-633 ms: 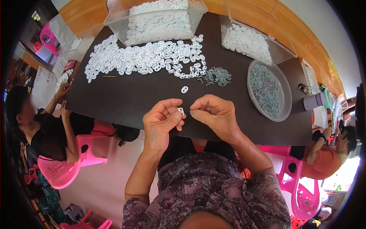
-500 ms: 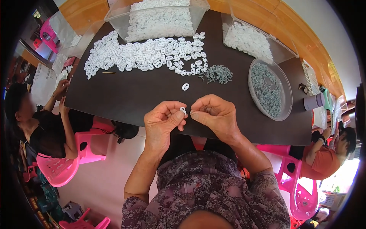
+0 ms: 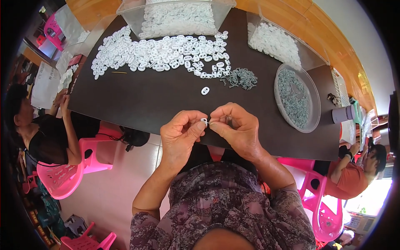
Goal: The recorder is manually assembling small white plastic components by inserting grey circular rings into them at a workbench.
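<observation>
My left hand (image 3: 180, 135) pinches a small white oval plastic piece with two holes (image 3: 203, 120) between thumb and fingers, above the table's near edge. Close against it, the thumb and forefinger of my right hand (image 3: 238, 128) are pressed together; whatever they grip is too small to make out. Beyond my hands a single white oval piece (image 3: 205, 91) lies alone. Farther back spreads a large heap of similar white pieces (image 3: 162, 53). To its right is a small pile of grey screws (image 3: 242, 79).
A round clear tub (image 3: 318, 109) of grey screws stands at the right, beside a purple-grey cup (image 3: 343, 113). Clear bins (image 3: 227, 6) of white pieces line the back. A thin yellow stick (image 3: 119, 72) lies left. Seated people (image 3: 50, 133) work on both sides, on pink chairs (image 3: 62, 183).
My hands have come slightly closer together, and the white piece now meets the right fingertips. The view has shifted a little. The person at the left has changed posture.
</observation>
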The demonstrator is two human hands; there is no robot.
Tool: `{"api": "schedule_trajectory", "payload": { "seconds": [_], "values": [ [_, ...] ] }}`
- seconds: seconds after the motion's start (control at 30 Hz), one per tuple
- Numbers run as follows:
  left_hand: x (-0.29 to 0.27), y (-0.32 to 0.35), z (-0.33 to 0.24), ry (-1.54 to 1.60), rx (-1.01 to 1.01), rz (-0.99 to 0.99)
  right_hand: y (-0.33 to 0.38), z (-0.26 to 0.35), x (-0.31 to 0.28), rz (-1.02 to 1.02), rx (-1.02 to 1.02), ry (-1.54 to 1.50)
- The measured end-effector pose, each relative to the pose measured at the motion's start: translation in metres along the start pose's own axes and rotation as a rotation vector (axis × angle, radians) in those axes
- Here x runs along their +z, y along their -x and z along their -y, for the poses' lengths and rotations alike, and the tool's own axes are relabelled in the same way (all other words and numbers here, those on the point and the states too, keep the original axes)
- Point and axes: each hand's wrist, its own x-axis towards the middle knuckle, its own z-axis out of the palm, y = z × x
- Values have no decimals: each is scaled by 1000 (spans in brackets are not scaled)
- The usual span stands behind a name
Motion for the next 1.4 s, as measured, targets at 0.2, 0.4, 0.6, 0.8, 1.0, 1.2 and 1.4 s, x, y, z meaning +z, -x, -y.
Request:
{"api": "schedule_trajectory", "payload": {
  "seconds": [0.2, 0.4, 0.6, 0.8, 1.0, 1.2, 1.4],
  "values": [
    [4, 1, -2, -91, 68, -2, 0, -1, 1, -4, -8, 8],
    [7, 3, -3, -256, 175, -46, 1, -5, 1, 12, -22, 33],
    [8, 7, 3, -380, 296, -102, 0, -6, 3, 30, 16, -33],
    [6, 8, 0, -383, 323, -102, 0, -8, 8, 30, 45, -204],
    [4, 8, 0, -446, 385, -121, 0, -7, 12, 8, 36, -194],
    [4, 7, 5, -590, 527, -141, 2, -8, 12, 15, -11, -136],
    [3, 9, 9, -549, 492, -171, 3, -12, 18, -21, 67, -246]
  ]
}}
